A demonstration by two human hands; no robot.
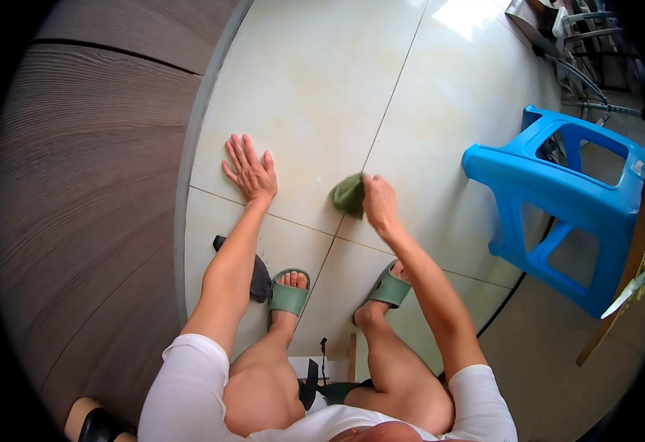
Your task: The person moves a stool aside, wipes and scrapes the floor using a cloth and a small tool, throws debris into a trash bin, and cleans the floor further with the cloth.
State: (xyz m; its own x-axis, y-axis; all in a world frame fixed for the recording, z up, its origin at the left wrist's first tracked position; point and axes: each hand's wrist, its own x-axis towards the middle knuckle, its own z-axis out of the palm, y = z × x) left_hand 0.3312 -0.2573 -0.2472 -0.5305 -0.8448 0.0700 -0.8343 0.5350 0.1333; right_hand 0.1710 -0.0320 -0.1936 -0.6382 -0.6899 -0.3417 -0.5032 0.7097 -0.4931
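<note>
My left hand (251, 171) lies flat on the pale tiled floor (300, 96), its fingers spread and nothing in it. To its right, my right hand (378, 197) grips the edge of a crumpled green cloth (349, 196) that rests on the tiles near a crossing of the grout lines. The fingers of that hand are curled closed, and the cloth bunches out on their left side. Partly hidden behind my left forearm, a dark grey item (260, 280) lies on the floor beside my left foot in a green slipper (290, 296).
A blue plastic stool (514, 177) stands at the right, by a wooden board (638, 243) with a knife (628, 295) at its edge. Metal-framed items (587, 81) are at the upper right. Brown wood-grain panels (109, 162) line the left side. A black shoe (100, 423) is at the lower left.
</note>
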